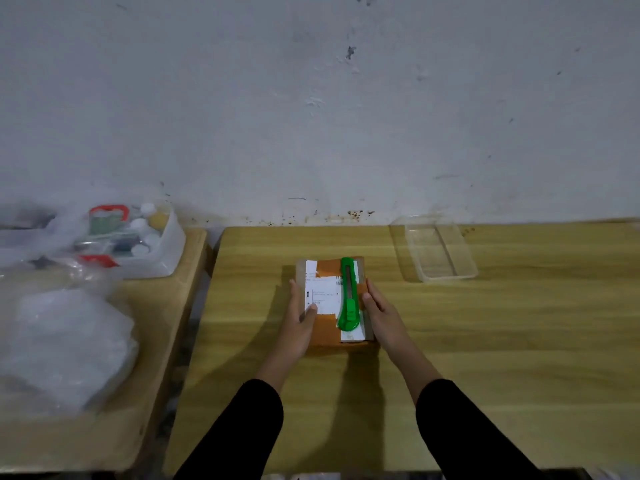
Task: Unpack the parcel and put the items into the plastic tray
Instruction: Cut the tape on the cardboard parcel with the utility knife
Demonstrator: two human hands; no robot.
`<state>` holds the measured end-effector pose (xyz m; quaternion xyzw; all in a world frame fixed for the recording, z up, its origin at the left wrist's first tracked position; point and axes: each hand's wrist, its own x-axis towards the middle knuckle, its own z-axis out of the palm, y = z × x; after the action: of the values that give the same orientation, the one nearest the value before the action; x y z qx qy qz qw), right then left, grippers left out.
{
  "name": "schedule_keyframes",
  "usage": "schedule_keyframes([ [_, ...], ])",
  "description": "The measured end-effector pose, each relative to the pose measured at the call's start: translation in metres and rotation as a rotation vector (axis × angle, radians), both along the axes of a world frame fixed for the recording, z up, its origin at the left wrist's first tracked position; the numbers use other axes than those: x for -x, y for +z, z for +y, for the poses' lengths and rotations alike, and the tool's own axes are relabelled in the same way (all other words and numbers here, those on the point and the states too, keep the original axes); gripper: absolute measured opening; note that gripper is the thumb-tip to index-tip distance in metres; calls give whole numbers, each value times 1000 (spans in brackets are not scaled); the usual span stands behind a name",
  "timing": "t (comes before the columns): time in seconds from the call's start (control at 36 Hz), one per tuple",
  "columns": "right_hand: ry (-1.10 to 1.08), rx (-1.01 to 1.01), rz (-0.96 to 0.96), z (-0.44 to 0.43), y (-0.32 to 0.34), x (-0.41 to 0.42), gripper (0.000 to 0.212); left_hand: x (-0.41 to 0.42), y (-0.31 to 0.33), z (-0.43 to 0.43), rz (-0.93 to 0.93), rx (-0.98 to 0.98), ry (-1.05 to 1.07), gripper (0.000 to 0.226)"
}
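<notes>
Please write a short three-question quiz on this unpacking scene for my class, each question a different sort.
1. True or false: the green knife lies on top of the parcel.
2. What is in the clear tray? A the knife; B nothing; C the parcel.
3. Fill in: the left hand and right hand both hold the ____.
Key: 1 true; 2 B; 3 parcel.

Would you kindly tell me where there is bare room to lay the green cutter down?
Bare wood lies right of the parcel, nearer than the clear tray, and in a narrower strip left of it up to the table edge. The side table is crowded with a white bin and plastic bags.
</notes>
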<state>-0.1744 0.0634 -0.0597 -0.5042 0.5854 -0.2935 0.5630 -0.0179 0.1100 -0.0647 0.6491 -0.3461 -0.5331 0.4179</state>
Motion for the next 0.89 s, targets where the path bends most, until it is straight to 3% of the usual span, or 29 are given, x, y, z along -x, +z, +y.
schedule_keyframes([
  [0.22,-41,20,49,77,-2,33,47,32,-2,83,77,14,-4,80],
  [0.31,-33,19,24,95,1,32,64,38,-3,103,86,34,-10,85],
  [0.42,66,106,180,101,2,23,86,44,-1,114,48,53,11,94],
  [0.61,95,180,349,95,3,37,58,39,3,115,-8,81,-43,96],
  [0.72,106,234,362,90,6,48,53,28,2,109,-22,66,-72,94],
  [0.81,72,211,279,82,9,51,51,9,1,104,-129,85,-80,83],
  [0.89,5,186,114,75,12,51,51,-14,1,96,-178,58,59,67],
])
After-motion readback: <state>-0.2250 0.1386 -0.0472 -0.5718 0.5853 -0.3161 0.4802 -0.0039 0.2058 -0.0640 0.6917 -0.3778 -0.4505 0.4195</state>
